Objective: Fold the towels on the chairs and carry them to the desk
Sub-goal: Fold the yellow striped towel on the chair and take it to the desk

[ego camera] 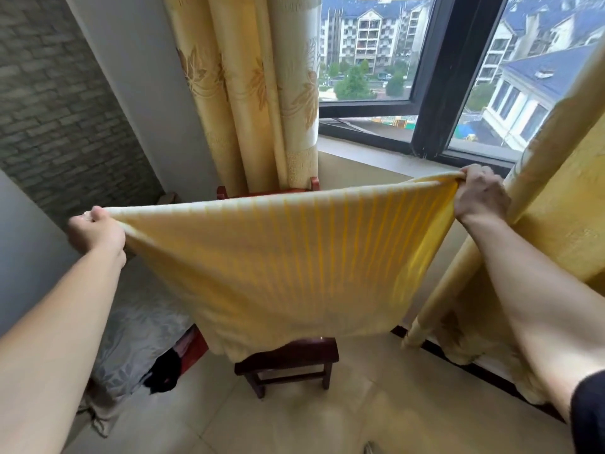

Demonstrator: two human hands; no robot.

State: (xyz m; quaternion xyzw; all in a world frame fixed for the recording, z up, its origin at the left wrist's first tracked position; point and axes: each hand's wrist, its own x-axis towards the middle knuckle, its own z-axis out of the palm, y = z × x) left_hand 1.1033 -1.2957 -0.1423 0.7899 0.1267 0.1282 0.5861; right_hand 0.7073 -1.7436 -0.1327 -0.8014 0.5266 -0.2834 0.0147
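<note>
A yellow striped towel [278, 263] hangs stretched out wide in front of me, above a dark red wooden chair [288, 358]. My left hand [96, 235] pinches the towel's upper left corner. My right hand [479, 194] grips the upper right corner, a bit higher and farther away. The towel's lower edge droops onto the chair seat and hides most of the chair; only the chair's back posts and front legs show.
Yellow patterned curtains hang behind the chair [248, 93] and along the right [556, 208]. A window [370, 60] with a dark frame and a sill lies beyond. A bed with grey bedding [137, 339] stands to the left. The floor is tiled [294, 421].
</note>
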